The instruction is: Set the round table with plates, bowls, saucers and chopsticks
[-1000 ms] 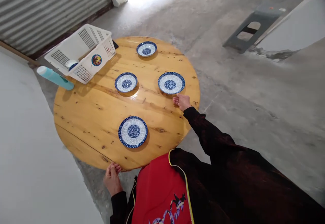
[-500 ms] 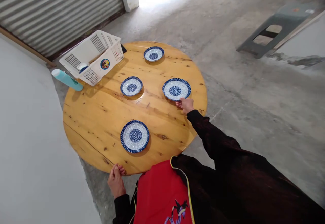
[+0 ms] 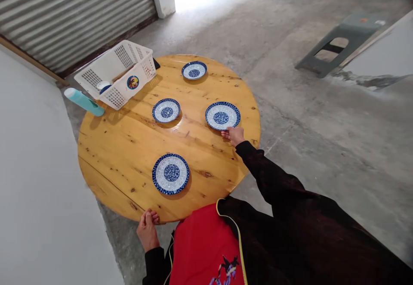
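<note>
My right hand (image 3: 234,135) is closed at the near rim of a blue-and-white plate (image 3: 222,116) on the right of the round table. Its thumb lies over the rim and the other fingers are at or under the edge. By the table's front edge, my left hand (image 3: 148,230) has its fingers curled in, with nothing visible in them. Three similar patterned plates lie apart on the wood: one plate (image 3: 171,174) nearest me, another plate (image 3: 166,110) in the middle, and a third plate (image 3: 194,70) toward the back.
On the wooden table (image 3: 122,160), a white plastic basket (image 3: 143,70) holding dishes stands at the back left. Beside it is a light-blue bottle (image 3: 84,102). A dark flat object (image 3: 156,63) lies behind the basket. A grey stool (image 3: 342,44) stands on the floor to the right.
The view has shifted slightly. My right hand stays at the rim of the right plate, my left hand stays by the table edge, and the plates keep their places.
</note>
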Demonstrator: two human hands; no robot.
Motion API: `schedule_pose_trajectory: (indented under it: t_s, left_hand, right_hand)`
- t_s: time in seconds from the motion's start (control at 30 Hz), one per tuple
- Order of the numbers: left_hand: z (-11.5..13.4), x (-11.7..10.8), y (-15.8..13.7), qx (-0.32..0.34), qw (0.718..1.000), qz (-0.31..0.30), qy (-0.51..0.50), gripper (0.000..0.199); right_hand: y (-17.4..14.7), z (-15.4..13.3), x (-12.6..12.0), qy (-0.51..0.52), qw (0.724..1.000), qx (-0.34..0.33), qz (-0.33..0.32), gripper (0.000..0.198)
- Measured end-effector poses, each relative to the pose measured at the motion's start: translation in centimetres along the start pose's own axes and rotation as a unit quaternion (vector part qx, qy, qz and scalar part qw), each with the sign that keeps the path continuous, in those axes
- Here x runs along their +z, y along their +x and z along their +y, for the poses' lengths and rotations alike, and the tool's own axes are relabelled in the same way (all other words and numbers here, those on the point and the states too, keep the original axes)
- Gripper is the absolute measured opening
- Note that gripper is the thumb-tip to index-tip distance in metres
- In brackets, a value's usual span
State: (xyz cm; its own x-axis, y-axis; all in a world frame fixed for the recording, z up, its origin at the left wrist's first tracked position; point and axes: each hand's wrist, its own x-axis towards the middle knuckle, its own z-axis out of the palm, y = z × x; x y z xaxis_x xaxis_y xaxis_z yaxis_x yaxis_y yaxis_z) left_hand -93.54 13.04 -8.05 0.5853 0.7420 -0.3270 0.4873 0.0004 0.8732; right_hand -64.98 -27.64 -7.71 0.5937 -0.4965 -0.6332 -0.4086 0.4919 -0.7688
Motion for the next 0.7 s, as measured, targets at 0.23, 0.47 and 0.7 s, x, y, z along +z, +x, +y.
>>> schedule_pose_trajectory:
  t_s: [0.23,0.47,0.7]
  left_hand:
    - [-0.5,0.4,0.5,-0.030,0.999,-0.002,-0.033,0.043]
    - [-0.4,0.5,0.3,-0.028,0.999,-0.005,-0.034,0.050]
    - [-0.3,0.0,-0.9,-0.021,0.999,0.007,-0.033,0.052]
  right_hand:
    - [0.1,0.4,-0.1,0.006,1.000,-0.004,0.000,0.018]
    - [-0.1,0.1,-0.2,-0.001,1.000,0.002,-0.005,0.018]
    - [-3.4,2.6,0.3,-0.046,0.996,0.004,-0.078,0.016]
